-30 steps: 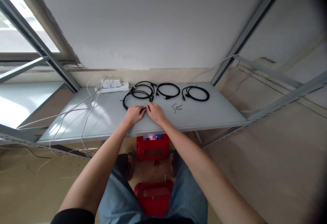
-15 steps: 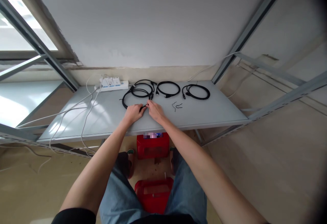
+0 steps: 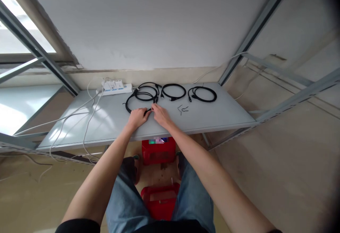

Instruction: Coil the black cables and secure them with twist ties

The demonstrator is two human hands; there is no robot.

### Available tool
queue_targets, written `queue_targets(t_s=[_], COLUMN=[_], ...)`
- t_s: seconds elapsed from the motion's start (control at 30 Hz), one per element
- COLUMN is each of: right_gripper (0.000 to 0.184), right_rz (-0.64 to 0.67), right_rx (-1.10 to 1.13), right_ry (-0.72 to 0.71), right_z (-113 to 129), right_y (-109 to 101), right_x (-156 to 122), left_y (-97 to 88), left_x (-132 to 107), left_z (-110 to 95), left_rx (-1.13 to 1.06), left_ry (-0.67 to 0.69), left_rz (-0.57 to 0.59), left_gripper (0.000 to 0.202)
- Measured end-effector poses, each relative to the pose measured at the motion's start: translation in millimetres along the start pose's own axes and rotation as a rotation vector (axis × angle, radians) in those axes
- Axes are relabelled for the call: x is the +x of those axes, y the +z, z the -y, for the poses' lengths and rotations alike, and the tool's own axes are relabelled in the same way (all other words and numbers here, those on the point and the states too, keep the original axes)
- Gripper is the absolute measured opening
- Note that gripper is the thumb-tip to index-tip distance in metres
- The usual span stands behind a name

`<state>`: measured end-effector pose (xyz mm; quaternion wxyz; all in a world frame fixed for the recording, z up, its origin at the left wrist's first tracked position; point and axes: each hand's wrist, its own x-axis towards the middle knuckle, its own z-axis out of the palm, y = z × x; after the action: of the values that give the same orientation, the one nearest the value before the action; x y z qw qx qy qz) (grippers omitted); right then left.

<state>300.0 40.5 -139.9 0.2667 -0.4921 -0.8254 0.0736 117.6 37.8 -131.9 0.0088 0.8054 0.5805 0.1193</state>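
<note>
Both hands meet at the near side of a coiled black cable (image 3: 127, 102) on the grey shelf. My left hand (image 3: 138, 117) is closed around the coil's near edge. Its thumb points toward the other hand. My right hand (image 3: 160, 114) is pinched on the same coil, just to the right, with its fingertips close to the left thumb. What lies between the fingertips is too small to make out. Behind this coil another black cable loop (image 3: 147, 93) overlaps it. Two more coiled cables, a middle one (image 3: 174, 92) and a right one (image 3: 205, 94), lie apart from my hands.
Several short black twist ties (image 3: 182, 110) lie right of my hands. A white power strip (image 3: 114, 90) with plugs stands at the back left, its white cords (image 3: 89, 119) running over the shelf (image 3: 223, 117) edge. A red stool (image 3: 158, 153) is beneath; metal posts frame both sides.
The whole view has shifted slightly. Both hands stay on the coil in nearly the same pose, with only small finger movement.
</note>
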Motion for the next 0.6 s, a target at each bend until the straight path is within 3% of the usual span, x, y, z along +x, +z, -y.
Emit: queue_targets(t_s=[0.1, 0.27, 0.6], right_gripper=[0.016, 0.025, 0.024], right_rz=[-0.058, -0.17, -0.119], right_rx=[0.019, -0.036, -0.023], right_ry=[0.004, 0.112, 0.204], right_z=[3.4, 7.9, 7.9], right_y=[-1.4, -2.2, -1.5], right_x=[-1.0, -0.3, 3.6], left_y=[-2.4, -3.5, -1.6], left_x=[-0.8, -1.0, -0.7], left_z=[-1.5, -2.2, -1.3], left_rx=[0.008, 0.011, 0.008], left_ry=[-0.016, -0.024, -0.024], left_rz=[0.007, 0.016, 0.014], left_gripper=[0.047, 0.049, 0.049])
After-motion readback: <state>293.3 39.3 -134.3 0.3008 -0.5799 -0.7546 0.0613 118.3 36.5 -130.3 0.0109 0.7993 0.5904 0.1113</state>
